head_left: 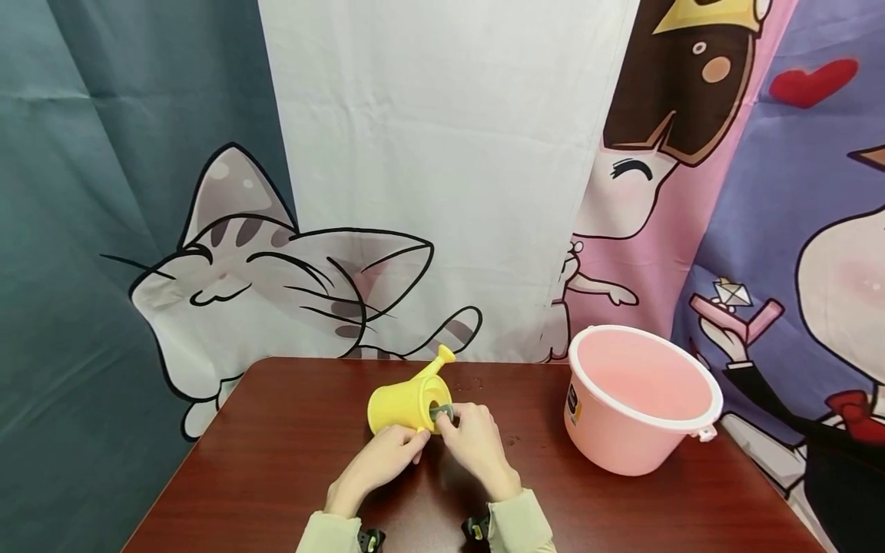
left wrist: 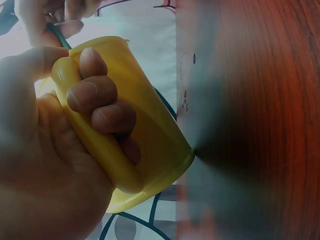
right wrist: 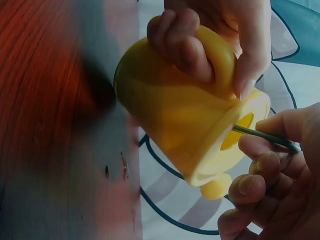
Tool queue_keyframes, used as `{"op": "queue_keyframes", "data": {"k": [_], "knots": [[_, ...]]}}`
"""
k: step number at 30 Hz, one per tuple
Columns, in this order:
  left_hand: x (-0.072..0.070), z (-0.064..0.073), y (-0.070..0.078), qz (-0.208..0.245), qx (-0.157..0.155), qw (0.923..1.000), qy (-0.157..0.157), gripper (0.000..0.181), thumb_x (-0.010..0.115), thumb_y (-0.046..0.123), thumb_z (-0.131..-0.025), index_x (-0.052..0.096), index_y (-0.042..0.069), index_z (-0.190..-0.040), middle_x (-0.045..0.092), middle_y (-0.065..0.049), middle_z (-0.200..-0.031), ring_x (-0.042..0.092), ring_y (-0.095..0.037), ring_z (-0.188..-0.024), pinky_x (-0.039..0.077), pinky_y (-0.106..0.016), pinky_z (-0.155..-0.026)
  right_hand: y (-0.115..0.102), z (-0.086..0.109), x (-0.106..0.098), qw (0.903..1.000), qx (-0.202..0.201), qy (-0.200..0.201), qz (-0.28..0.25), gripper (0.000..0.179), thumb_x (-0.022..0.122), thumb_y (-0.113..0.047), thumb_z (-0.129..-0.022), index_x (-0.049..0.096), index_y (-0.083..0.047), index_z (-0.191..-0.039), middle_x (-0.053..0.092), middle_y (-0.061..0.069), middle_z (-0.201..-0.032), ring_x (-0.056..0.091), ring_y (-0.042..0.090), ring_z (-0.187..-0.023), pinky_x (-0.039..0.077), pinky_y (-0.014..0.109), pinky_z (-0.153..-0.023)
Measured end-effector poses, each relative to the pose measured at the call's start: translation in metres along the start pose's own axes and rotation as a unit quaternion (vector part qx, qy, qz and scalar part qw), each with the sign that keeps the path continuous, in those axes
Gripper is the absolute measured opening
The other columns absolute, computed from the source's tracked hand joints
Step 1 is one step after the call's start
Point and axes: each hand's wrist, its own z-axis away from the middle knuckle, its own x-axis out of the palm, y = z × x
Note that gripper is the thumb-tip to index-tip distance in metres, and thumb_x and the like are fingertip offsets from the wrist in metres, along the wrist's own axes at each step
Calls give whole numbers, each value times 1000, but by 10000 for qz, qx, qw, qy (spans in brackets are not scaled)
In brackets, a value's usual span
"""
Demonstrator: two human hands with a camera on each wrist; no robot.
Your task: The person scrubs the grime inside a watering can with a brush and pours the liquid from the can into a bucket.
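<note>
Starting at the far left of the head view, with the yellow watering can as the middle of the clock: passing a printed cat on the cloth at ten o'clock, beyond the brown table. Next, at seven o'clock, gripping the can's handle with the left hand, with fingers curled round it. Holding the can tilted well over above the table, with its base toward nine, its opening toward three and its spout toward one; apparently touching the table only at the base's edge. At four o'clock, pinching a thin green piece with the right hand, with one end in the opening; too hidden to tell how deep. Farther right, at three o'clock, well apart, meeting a pink bucket on the table. Could go wrong from here: losing the green piece inside the can through a weak pinch; jamming or bending it against the opening through a crooked angle; skidding or rolling the can on that base edge through a slackened left grip; perhaps wetting the table, if carrying any water, with the inside too hidden to check
</note>
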Motion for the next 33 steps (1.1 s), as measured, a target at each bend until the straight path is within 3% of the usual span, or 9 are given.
{"op": "queue_keyframes", "data": {"k": [9,22,33], "knots": [[1,2,1,29,-25,10000,-47,52,44,42,-103,58,13,-62,42,10,-51,37,-6,-47,34,-23,-49,1,2,-3,9993,340,65,-115,37,61,-19,-88,48,-22,-53,34,-12,-49,36,7,-46,33,25,-43],[-3,0,5,20,-42,10000,-71,54,44,40,-104,61,6,-65,42,9,-51,36,-6,-47,33,-23,-49,-10,-3,-24,9977,434,383,-353,30,61,-18,-86,57,-22,-56,38,-10,-49,38,9,-45,33,26,-43],[0,0,2,79,-118,9998,-108,53,44,43,-103,57,13,-62,42,9,-51,36,-7,-48,33,-24,-49,-10,0,-20,9970,356,565,-397,31,62,-16,-85,55,-23,-56,39,-11,-49,39,8,-46,34,26,-45]]}}
